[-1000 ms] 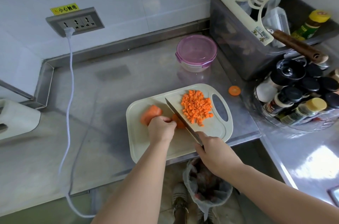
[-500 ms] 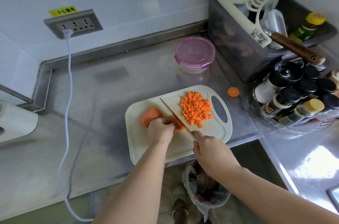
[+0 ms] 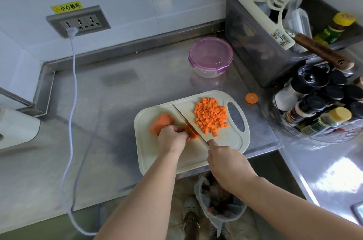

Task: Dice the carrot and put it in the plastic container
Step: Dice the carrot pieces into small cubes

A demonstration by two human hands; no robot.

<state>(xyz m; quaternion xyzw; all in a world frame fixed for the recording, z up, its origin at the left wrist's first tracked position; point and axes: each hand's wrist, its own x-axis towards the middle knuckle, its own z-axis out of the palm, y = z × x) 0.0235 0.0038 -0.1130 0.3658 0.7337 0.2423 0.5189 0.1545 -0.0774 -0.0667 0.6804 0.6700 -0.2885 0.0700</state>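
A yellow sticker (image 3: 66,7) above the wall socket (image 3: 78,21) reads "小心触电".

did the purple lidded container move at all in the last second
No. The purple-lidded container is in the same spot, close beside the grey bin.

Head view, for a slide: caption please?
Left hand steadies a carrot piece while the right hand slices it with a knife beside diced carrot.

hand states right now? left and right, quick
Left hand: closed, fingers curled on the carrot piece beside the blade.
Right hand: closed, gripping the knife by its handle.
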